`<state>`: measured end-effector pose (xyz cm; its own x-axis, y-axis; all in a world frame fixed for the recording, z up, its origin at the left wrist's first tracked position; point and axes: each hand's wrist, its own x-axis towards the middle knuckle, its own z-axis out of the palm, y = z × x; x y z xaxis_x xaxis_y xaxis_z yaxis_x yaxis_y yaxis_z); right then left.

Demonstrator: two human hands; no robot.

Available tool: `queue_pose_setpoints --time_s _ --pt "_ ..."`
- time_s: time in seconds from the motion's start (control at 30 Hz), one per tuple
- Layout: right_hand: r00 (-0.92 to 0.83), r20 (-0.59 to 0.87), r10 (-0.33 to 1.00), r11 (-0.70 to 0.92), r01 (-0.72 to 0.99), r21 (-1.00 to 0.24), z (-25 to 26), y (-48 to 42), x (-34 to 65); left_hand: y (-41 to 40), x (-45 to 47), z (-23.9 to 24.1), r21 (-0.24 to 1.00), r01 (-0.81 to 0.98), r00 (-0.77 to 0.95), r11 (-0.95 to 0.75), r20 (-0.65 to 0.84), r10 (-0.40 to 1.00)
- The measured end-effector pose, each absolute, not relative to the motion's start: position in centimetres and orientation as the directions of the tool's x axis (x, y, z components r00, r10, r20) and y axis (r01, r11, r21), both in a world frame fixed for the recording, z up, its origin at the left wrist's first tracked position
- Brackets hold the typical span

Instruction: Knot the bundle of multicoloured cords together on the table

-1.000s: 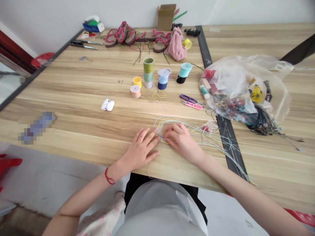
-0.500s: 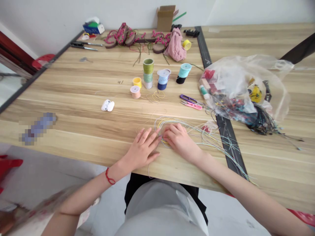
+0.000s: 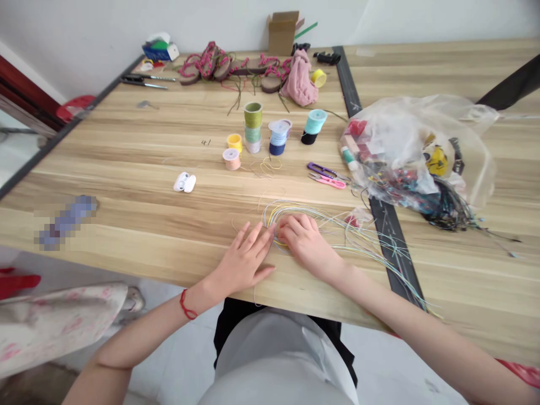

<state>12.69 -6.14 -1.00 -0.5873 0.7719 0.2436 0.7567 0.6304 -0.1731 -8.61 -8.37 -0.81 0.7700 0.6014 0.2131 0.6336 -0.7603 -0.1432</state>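
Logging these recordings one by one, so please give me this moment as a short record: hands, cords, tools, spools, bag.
Left hand: fingers spread, fingertips near thin cords
Right hand: fingers bent together at the cords; grip hidden
Cords: mostly pale, some yellow, trailing right across a dark strip
Tools: purple snips, pink snips, side by side
Spools: several colours, some stacked
Bag: see-through, filled

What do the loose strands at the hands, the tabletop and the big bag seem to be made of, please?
Strands: probably thread or fine cord, smooth-looking, thin and curving; the fibre is unclear.
Tabletop: wood or wood-look laminate, smooth, judging by its streaked grain.
Bag: likely thin plastic film, translucent and crumpled, with contents showing through.
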Motion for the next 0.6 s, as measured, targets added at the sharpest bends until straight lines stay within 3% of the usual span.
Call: queue_pose_setpoints --time_s 0.33,0.6 --pt "-0.589 0.22 0.778 0.623 0.769 -0.142 -0.6 -5.92 12.82 -8.4 -8.52 -0.85 -0.124 0.617 0.784 -0.777 0.183 0.593" --pt "-0.574 0.225 0.787 0.614 0.762 -0.205 -0.73 -5.97 13.18 -8.24 -8.76 -0.78 0.004 0.623 0.773 -0.782 0.152 0.616"
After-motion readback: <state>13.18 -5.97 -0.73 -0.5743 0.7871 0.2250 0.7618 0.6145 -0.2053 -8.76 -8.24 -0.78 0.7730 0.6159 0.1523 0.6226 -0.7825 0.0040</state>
